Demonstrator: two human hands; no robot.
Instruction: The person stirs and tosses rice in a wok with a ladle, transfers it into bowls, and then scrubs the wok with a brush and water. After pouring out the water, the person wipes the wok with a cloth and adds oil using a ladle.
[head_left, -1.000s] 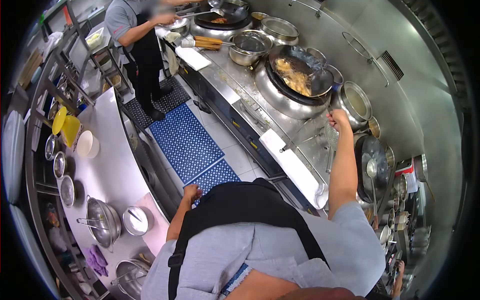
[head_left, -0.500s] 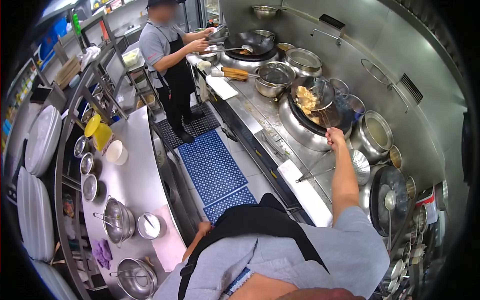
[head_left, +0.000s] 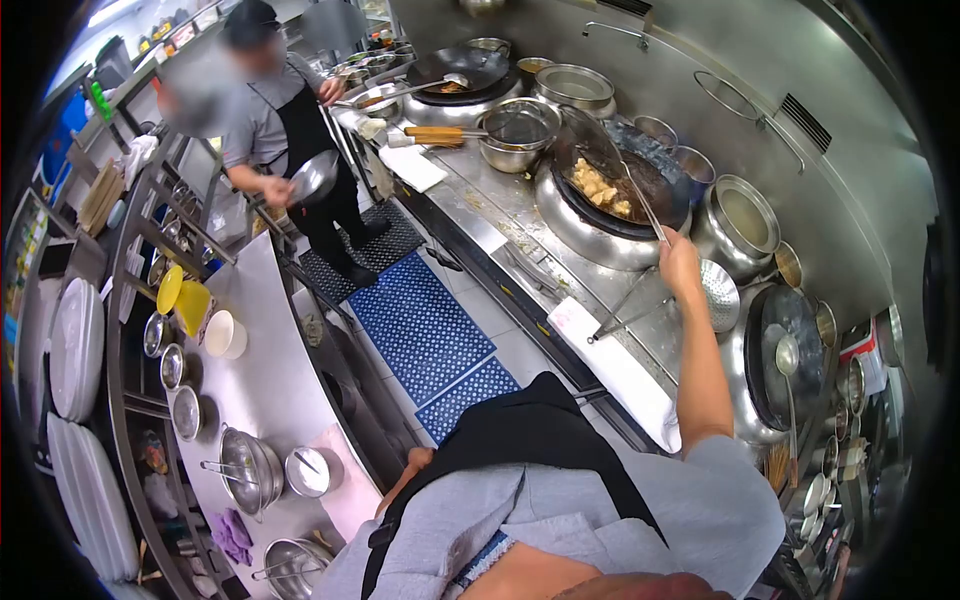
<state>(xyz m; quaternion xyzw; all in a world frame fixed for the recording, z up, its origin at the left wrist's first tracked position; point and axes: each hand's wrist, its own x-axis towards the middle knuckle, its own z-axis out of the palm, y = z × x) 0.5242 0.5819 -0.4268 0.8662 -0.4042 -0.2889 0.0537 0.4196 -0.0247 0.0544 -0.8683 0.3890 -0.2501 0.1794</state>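
Note:
My right hand is closed around the long handle of a wire-mesh strainer. Its round mesh head is tilted up over the far left side of a wok. Golden, chunky food pieces lie in the wok, below the mesh. A perforated ladle rests on the stove just beside my right forearm. Low by my waist is my left hand, near the edge of the steel counter, its fingers mostly hidden by the apron.
A co-worker stands at the far left holding a metal bowl. Pots, including a large one, flank the wok. A second wok is farther back. A white cloth lies along the stove's front edge.
My right hand has raised and tilted the strainer, its head shifting left, and the food shows uncovered in the wok. The co-worker has turned toward the shelves with a bowl lowered in one hand.

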